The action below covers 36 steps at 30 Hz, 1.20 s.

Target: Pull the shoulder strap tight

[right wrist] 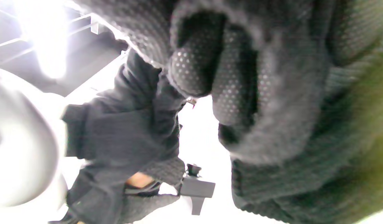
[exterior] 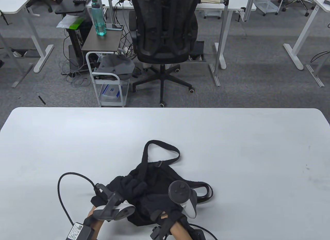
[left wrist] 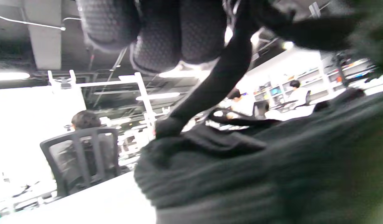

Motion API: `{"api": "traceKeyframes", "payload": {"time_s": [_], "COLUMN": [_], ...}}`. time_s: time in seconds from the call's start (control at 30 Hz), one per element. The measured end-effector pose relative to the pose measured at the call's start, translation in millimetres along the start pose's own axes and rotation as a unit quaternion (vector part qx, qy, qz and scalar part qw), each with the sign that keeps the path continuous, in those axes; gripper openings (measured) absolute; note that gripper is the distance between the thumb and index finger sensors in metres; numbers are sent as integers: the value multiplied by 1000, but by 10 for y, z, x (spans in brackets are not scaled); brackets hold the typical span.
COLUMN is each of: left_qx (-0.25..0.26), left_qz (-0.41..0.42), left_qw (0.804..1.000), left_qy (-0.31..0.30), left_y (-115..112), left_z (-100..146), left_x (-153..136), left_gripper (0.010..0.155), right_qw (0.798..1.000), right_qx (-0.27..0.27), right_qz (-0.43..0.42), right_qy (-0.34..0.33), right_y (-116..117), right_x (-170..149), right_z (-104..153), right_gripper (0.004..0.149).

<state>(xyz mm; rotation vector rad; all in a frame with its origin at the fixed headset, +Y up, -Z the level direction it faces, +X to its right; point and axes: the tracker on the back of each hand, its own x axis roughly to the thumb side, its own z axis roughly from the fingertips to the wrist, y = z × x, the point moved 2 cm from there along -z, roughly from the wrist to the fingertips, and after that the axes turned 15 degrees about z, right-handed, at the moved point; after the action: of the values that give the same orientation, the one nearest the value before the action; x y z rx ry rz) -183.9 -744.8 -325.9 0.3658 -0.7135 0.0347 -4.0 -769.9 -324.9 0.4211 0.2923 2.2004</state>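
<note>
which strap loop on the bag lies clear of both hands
The far strap loop, lying out on the table beyond the bag; the right-side strap loop sits beside the right hand.

Beyond the far edge of the white table (exterior: 232, 136) lies grey carpet (exterior: 257, 77), where a black mesh office chair (exterior: 163, 31) stands with its back turned. To its left, a white wire cart (exterior: 108, 80) sits under a dark side table (exterior: 103, 42) carrying a teal water bottle (exterior: 98, 16) (a phone (exterior: 114, 26) beside it). White desks (exterior: 15, 2) line the back.
</note>
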Motion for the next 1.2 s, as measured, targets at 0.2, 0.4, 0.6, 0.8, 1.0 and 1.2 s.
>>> {"api": "traceKeyframes", "payload": {"time_s": [0.2, 0.4, 0.6, 0.8, 1.0, 1.2], "left_qx": [-9, 22, 26, 5, -15, 10], "left_qz": [-25, -11, -31, -10, -5, -41], "left_qw": [1000, 999, 997, 999, 1000, 998], "left_qy": [2, -48, -72, -33, 2, -55], "left_y": [29, 130, 112, -5, -40, 82], "left_z": [15, 22, 31, -3, 24, 25], "left_x": [37, 256, 336, 137, -19, 284], "left_gripper": [64, 64, 64, 64, 64, 63], "right_qw": [1000, 1000, 1000, 1000, 1000, 1000], "right_qx": [-1, -10, -21, -3, 15, -17], "right_qz": [-7, -26, -4, 10, 5, -7], "right_qy": [9, 7, -9, 0, 11, 21], "right_y": [-26, -55, -8, 24, 46, -51], "right_x": [-43, -76, -11, 9, -37, -81], "right_z": [-9, -14, -15, -24, -46, -13], "right_gripper": [39, 48, 37, 37, 37, 51]}}
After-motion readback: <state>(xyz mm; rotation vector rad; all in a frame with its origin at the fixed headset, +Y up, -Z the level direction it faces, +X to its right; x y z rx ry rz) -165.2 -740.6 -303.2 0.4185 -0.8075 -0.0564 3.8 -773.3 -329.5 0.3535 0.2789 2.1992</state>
